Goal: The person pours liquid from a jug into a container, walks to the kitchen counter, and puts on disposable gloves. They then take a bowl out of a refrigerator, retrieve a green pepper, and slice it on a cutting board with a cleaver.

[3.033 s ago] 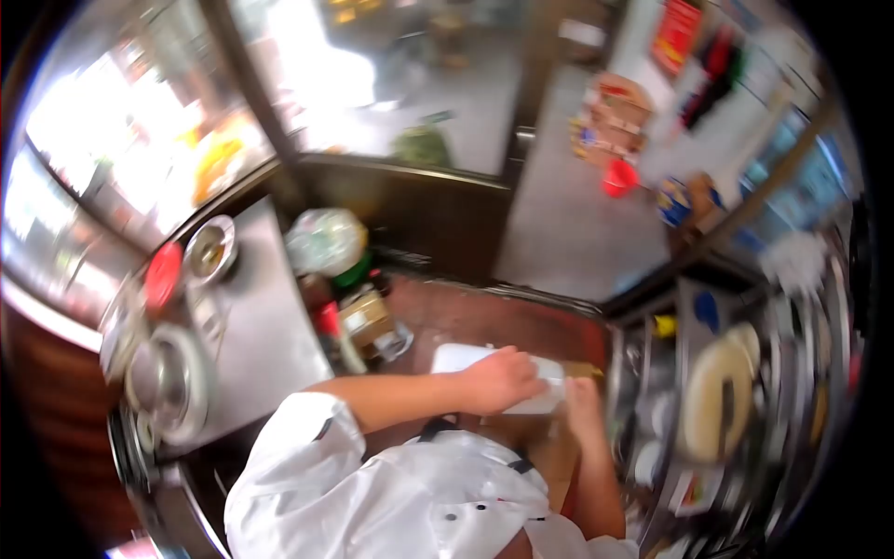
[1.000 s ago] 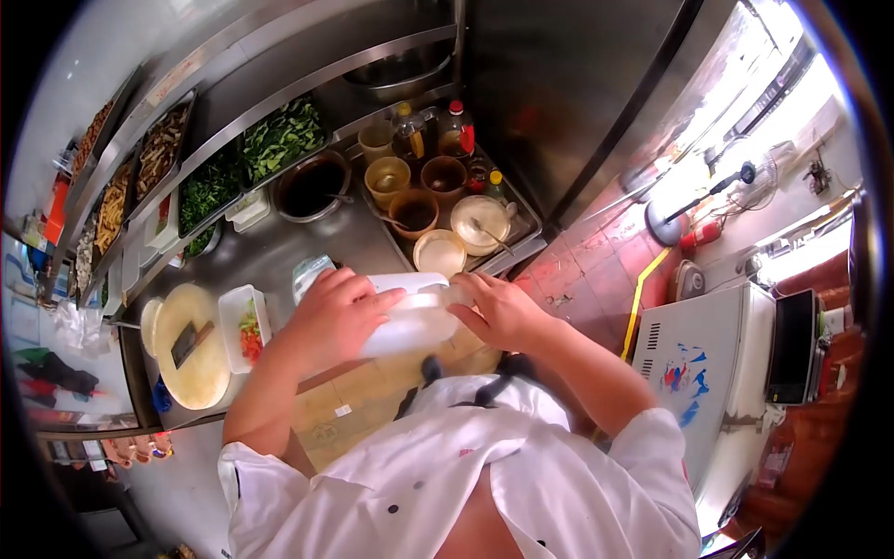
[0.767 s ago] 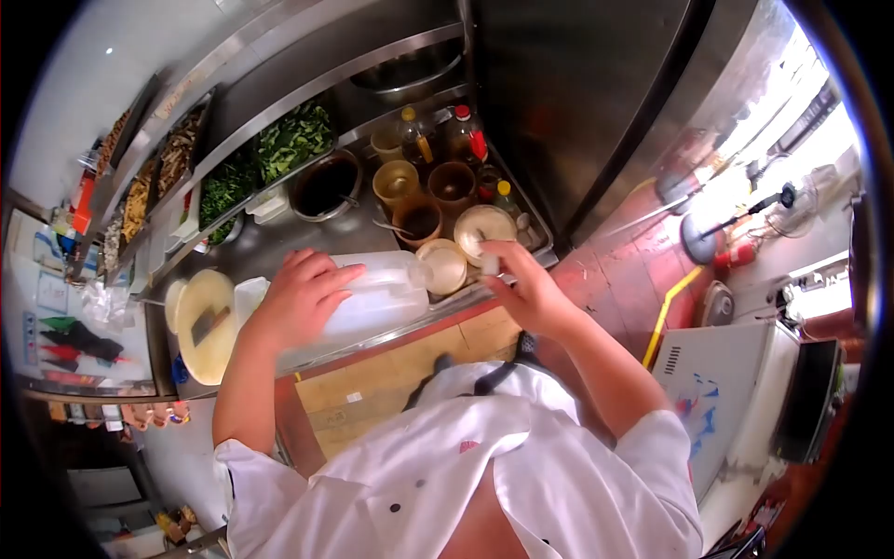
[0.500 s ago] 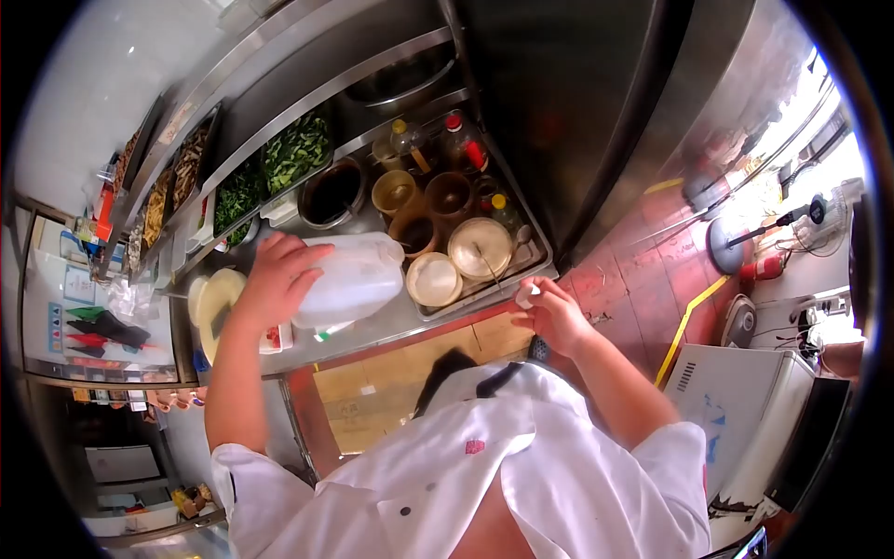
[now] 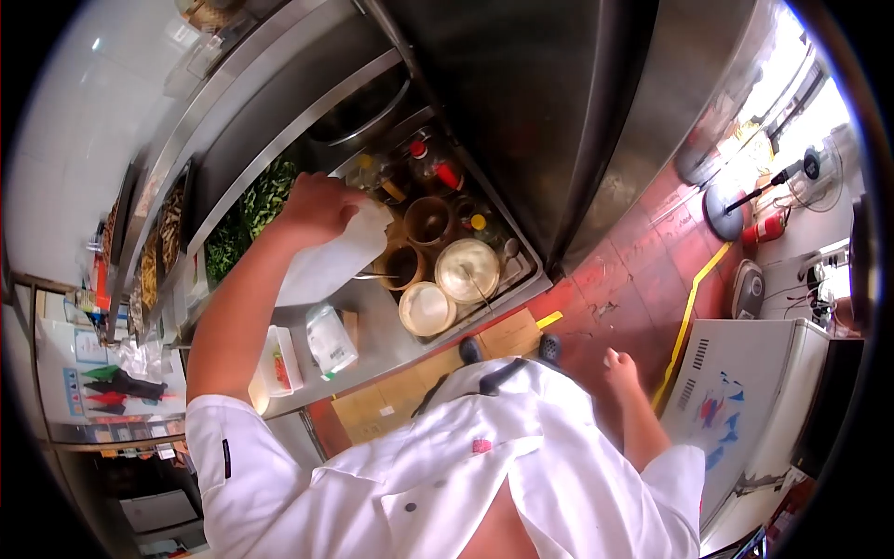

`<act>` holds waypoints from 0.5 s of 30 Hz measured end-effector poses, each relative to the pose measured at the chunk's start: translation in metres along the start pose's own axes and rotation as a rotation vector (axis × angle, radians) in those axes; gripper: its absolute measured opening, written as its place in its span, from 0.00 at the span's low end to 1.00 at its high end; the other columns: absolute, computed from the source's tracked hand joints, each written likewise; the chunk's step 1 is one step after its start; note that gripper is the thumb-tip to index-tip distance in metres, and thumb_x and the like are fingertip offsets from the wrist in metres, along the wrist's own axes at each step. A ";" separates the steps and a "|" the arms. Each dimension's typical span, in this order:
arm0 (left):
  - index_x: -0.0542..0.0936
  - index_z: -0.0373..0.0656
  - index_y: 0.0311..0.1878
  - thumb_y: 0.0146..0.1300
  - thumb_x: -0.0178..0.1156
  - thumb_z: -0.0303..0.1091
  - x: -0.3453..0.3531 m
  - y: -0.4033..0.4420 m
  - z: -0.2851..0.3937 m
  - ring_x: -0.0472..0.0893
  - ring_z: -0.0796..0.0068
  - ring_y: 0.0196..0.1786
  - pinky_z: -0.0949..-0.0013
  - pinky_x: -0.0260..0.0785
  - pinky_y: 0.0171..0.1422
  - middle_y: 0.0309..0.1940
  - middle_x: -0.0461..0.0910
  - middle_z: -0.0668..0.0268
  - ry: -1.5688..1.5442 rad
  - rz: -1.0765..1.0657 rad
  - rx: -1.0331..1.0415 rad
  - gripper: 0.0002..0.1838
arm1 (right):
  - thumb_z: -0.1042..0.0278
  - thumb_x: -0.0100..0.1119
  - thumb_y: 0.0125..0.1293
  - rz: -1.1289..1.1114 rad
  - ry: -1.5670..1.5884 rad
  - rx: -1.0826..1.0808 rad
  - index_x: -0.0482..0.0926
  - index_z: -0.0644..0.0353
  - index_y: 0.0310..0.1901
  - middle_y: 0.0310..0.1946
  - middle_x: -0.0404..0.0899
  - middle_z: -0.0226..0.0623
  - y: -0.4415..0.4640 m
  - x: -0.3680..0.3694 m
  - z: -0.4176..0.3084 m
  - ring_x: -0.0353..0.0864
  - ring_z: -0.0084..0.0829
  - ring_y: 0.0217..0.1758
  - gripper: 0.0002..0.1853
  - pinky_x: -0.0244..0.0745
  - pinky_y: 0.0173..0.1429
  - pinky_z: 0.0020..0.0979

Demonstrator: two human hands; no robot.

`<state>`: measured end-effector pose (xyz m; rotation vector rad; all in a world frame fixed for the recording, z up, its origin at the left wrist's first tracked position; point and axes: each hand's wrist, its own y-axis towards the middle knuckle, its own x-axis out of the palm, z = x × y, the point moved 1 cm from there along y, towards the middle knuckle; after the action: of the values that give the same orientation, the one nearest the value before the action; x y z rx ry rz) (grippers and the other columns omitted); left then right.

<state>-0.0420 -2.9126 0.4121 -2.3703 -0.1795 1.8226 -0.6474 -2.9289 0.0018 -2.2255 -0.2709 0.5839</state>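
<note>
One milky-white, block-shaped plastic container [image 5: 326, 268] in the grasp of the bare left hand [image 5: 321, 210]

We observe the left hand bent over the upper part of the plastic container, gripping it from above; its fingertips are partly hidden from us. The container is tilted, its far right corner near a group of brown vessels. It lies, as we see it, over the grey stainless-steel counter [image 5: 380, 328]; whether its base touches the metal, we cannot tell.

We find the bare right hand [image 5: 624, 374] well apart from this, out over the reddish tiled floor [image 5: 596, 312], fingers curled inward. Whether it is clenched on nothing or pinches something small, we cannot tell.

About the container we record: loose dark-green leaves [image 5: 265, 200] on its left side, beyond the left forearm; a small white packet with green print [image 5: 331, 343] on the counter, nearer the body; just beside that, a white rectangular tub [image 5: 292, 358] with red and green pieces inside.

To the right, on a shallow metal tray [image 5: 521, 285], we count two pale round bowls side by side, the smaller [image 5: 427, 309] nearer the body and the larger [image 5: 466, 265] with a utensil in it. Behind them we see a brown round pot [image 5: 429, 221], a second brown pot with dark contents [image 5: 402, 265] and a clear bottle with a red cap [image 5: 433, 168]
</note>
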 end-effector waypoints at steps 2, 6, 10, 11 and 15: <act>0.85 0.62 0.50 0.62 0.62 0.35 0.011 0.018 -0.001 0.80 0.55 0.44 0.54 0.66 0.49 0.32 0.81 0.62 0.035 0.034 0.065 0.14 | 0.50 0.59 0.72 0.059 -0.071 0.039 0.77 0.65 0.42 0.26 0.75 0.34 -0.005 -0.021 0.039 0.73 0.24 0.19 0.21 0.68 0.21 0.28; 0.86 0.63 0.48 0.62 0.62 0.36 0.019 0.051 0.002 0.79 0.58 0.48 0.53 0.64 0.51 0.34 0.82 0.65 0.069 -0.095 0.103 0.12 | 0.53 0.59 0.71 0.045 0.028 0.029 0.75 0.66 0.39 0.25 0.73 0.37 0.015 -0.043 0.191 0.73 0.30 0.17 0.19 0.65 0.18 0.30; 0.87 0.64 0.43 0.58 0.64 0.38 0.029 0.070 0.006 0.80 0.61 0.50 0.53 0.63 0.53 0.35 0.83 0.67 0.155 -0.110 0.147 0.11 | 0.55 0.58 0.70 0.030 0.011 0.200 0.75 0.66 0.37 0.24 0.73 0.39 -0.029 -0.035 0.184 0.73 0.33 0.16 0.18 0.65 0.18 0.32; 0.88 0.64 0.42 0.57 0.64 0.38 0.032 0.074 0.008 0.80 0.62 0.49 0.54 0.63 0.53 0.35 0.83 0.68 0.184 -0.104 0.163 0.10 | 0.56 0.58 0.70 0.062 0.103 0.345 0.75 0.66 0.37 0.23 0.74 0.39 -0.059 -0.029 0.148 0.74 0.33 0.16 0.18 0.65 0.19 0.32; 0.88 0.63 0.40 0.55 0.65 0.38 0.042 0.086 0.011 0.80 0.63 0.50 0.53 0.63 0.54 0.35 0.84 0.68 0.195 -0.139 0.192 0.09 | 0.55 0.59 0.71 -0.057 -0.139 0.048 0.76 0.66 0.39 0.24 0.76 0.39 -0.045 -0.018 0.182 0.75 0.31 0.17 0.18 0.69 0.21 0.31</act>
<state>-0.0409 -2.9892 0.3531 -2.3196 -0.1365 1.4677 -0.7526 -2.7866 -0.0627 -2.1273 -0.3868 0.7085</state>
